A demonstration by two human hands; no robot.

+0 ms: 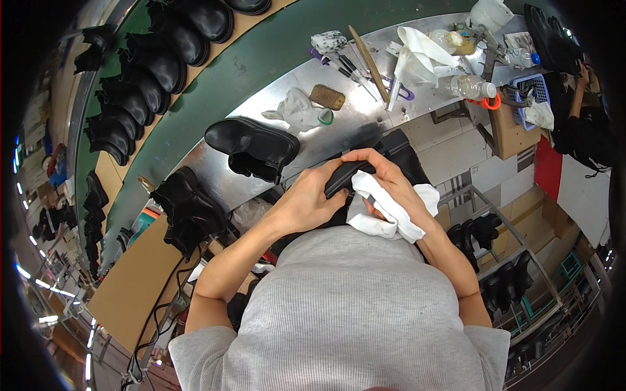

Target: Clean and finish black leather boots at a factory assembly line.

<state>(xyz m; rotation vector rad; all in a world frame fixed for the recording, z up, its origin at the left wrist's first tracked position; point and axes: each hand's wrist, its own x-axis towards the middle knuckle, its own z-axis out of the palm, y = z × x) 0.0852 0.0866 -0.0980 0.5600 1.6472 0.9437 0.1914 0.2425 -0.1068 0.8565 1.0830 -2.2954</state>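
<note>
Closest to me is my own grey ribbed shirt, and just above it my two hands meet over a black shoe that I hold against my chest. My left hand is wrapped around the shoe from the left, fingers curled over its dark edge. My right hand arches over the top of the shoe and grips a bunched white cloth, which is pressed against the shoe and hangs down toward my shirt. Most of the shoe is hidden under my hands, so I cannot tell which part I am touching with the cloth. Just beyond my hands lies a curved metal workbench. On it, to my left, a black shoe on its side rests near the edge, and further left a pair of black boots sits at the bench's lower end. Past that shoe lie a crumpled white rag and a small brown block, then some pens, a wooden stick and another white cloth with plastic bottles near a blue basket. Beyond the bench runs a green conveyor belt, and a row of finished black shoes stands along its far side. To my right, at the far corner, another person's arm shows.
</note>
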